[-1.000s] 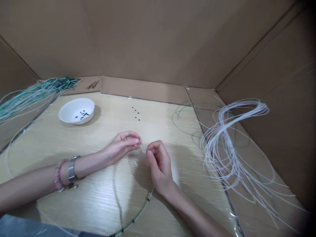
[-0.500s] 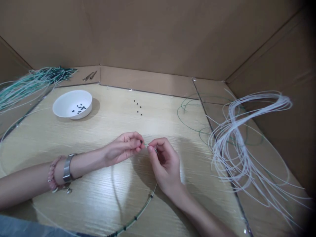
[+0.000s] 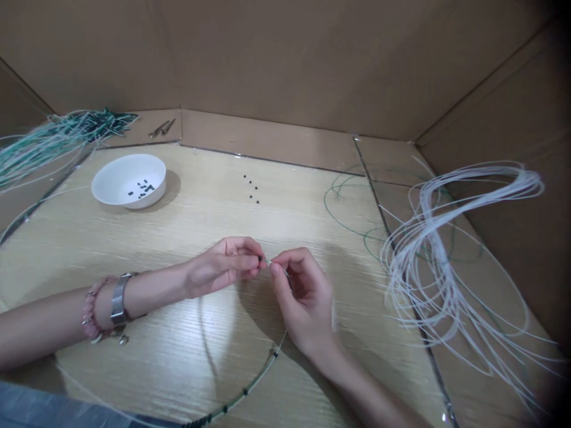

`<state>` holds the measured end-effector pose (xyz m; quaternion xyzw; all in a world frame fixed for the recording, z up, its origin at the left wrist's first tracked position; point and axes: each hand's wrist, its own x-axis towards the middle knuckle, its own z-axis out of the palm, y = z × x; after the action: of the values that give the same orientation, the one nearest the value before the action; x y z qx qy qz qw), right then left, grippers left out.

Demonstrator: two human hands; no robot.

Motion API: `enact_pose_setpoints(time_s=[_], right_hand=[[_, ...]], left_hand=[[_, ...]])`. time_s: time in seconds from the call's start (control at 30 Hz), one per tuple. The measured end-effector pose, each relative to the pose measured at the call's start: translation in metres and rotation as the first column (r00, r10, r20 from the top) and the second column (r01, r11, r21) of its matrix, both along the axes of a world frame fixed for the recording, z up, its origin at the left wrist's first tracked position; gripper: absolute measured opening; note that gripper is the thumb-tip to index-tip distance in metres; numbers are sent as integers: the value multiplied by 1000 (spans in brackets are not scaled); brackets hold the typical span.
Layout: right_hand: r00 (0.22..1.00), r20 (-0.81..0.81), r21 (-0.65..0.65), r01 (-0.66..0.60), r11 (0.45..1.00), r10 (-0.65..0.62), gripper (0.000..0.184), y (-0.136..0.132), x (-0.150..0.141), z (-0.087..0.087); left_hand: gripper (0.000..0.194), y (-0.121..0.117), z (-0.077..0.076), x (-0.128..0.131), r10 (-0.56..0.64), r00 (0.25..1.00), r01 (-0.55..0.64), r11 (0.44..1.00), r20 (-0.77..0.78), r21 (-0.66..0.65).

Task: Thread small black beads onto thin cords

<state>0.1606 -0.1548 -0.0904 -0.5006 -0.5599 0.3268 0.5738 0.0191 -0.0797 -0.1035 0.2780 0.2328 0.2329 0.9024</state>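
Note:
Between its thumb and fingertips my left hand [image 3: 229, 264] pinches a small black bead [image 3: 260, 258]. My right hand [image 3: 303, 300] is closed on the end of a thin cord, its fingertips almost meeting the left ones. A bit of green shows in the small gap between the hands. From under my right hand the cord [image 3: 256, 379] curves down toward the front edge, with several black beads spaced along it. Whether the cord end is inside the pinched bead I cannot tell.
A white bowl [image 3: 100, 184] with several black beads stands at the left. Several loose beads [image 3: 256, 188] lie mid-table. White cords [image 3: 435, 249] lie bundled at the right beside green cord [image 3: 328, 208]. Finished-looking green strands [image 3: 66, 139] and metal tips [image 3: 163, 128] lie back left. Cardboard walls surround the table.
Both hands keep their pinch and have shifted very slightly right in the view. The bead and the cord end look closer together. The whole scene has moved a little with the camera.

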Motion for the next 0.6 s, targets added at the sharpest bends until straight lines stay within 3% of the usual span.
enact_pose_setpoints(time_s=[0.6], right_hand=[[993,95,1,70,998,-70,8,0,2,-2]], left_hand=[[24,-3,0,0,30,999,-29,996,18,-81]])
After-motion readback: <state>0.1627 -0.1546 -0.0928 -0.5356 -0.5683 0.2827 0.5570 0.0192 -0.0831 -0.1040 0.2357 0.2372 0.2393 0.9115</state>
